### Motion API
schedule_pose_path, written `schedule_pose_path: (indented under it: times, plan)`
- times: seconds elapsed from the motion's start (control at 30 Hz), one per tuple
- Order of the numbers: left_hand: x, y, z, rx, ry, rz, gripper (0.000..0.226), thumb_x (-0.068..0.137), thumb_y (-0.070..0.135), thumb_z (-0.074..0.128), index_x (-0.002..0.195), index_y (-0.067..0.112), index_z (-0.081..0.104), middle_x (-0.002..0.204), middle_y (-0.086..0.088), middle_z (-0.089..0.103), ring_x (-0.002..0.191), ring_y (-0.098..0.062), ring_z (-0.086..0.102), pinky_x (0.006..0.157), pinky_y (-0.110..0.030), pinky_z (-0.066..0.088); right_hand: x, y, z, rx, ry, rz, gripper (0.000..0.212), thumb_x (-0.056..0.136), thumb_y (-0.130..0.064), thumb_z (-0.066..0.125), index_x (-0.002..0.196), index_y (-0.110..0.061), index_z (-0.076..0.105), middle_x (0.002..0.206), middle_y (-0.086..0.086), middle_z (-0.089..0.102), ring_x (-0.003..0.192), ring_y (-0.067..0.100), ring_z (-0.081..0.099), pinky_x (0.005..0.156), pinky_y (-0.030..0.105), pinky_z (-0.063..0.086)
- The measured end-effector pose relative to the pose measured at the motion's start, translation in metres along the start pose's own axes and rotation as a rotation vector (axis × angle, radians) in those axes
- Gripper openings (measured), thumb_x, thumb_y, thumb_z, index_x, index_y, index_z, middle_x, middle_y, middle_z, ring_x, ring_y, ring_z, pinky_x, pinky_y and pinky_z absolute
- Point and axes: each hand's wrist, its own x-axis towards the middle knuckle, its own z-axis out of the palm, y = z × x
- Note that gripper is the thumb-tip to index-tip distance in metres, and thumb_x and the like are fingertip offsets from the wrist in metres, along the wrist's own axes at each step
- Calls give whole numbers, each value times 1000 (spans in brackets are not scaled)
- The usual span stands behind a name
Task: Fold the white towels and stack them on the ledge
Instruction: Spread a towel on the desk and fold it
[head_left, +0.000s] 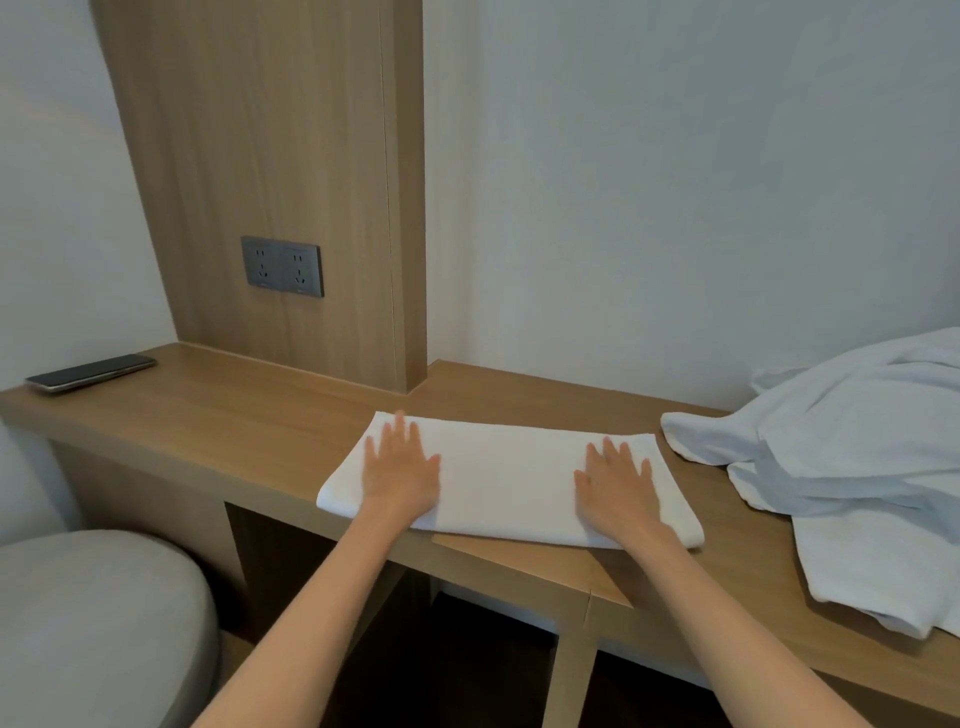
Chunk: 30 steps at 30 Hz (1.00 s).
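Two bare forearms reach forward from the bottom edge, with a grey cushioned seat (93, 623) low down on the near side of the left hand. Both hands lie flat, palms down and fingers straight and spread, on a folded white towel (509, 483) and grip nothing. The left hand (400, 467) presses the towel's left end and the right hand (618, 483) presses near its right end. The towel lies as a long rectangle between and under the hands, near the front edge of the wooden worktop (234, 415).

Just to the right of the right hand, a heap of white towels (857, 467) lies unfolded and rumpled on the same worktop, its nearest corner close to the folded towel but apart from it. Well to the left of the left hand and farther back, a dark phone (91, 373) lies flat near the worktop's far left end. Beyond the left hand, a wood-grain wall panel (270, 156) rises from the worktop, bearing a grey double socket plate (282, 266). A pale wall (675, 182) stands behind the right hand.
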Motion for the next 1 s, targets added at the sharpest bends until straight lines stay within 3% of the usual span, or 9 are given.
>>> schedule_pose_path:
  times: [0.1, 0.17, 0.37, 0.53, 0.87, 1.0]
  plan:
    - [13, 43, -1, -131, -35, 204, 56, 104, 29, 20, 151, 6, 1, 160, -9, -2, 147, -24, -3, 117, -40, 0, 15, -33, 4, 63, 13, -136, 50, 104, -28, 18, 152, -15, 12, 160, 3, 7, 147, 24, 0, 117, 44, -3]
    - [22, 64, 3, -245, -94, 238, 53, 104, 25, 22, 151, 5, 5, 159, -10, 7, 147, -23, 3, 117, -39, 4, 25, -50, 11, 97, 2, -151, 48, 104, -25, 18, 151, -16, 16, 160, 2, 10, 147, 23, 2, 118, 44, -1]
    - [27, 54, 41, -152, -30, 218, 52, 102, 44, 15, 152, 28, 14, 160, 5, 8, 147, -15, 3, 118, -42, -2, 36, -51, 30, 108, -24, -120, 51, 102, -41, 10, 151, -31, 11, 160, -5, 4, 147, 21, -1, 118, 46, -4]
    - [42, -3, 34, -108, -17, 73, 54, 99, 51, 14, 151, 36, 11, 160, 5, 3, 147, -17, 0, 117, -43, -4, 36, -18, 24, 70, -19, -55, 52, 98, -53, 7, 150, -41, 9, 160, -4, 0, 147, 23, -4, 116, 47, -7]
    - [39, -43, 28, -111, -3, 49, 56, 99, 51, 13, 151, 31, 12, 160, 3, 2, 147, -16, 0, 118, -40, 2, 21, 37, 8, 89, 39, 110, 59, 100, -50, 14, 152, -23, 10, 160, 10, 3, 147, 26, 3, 118, 41, 5]
    - [34, -43, 23, -144, 6, 51, 54, 101, 45, 13, 151, 26, 16, 160, -2, 5, 147, -20, 2, 118, -40, 6, 18, 36, 3, 127, 209, 23, 47, 103, -33, 22, 141, -12, 40, 151, 11, 33, 141, 25, 26, 116, 38, 20]
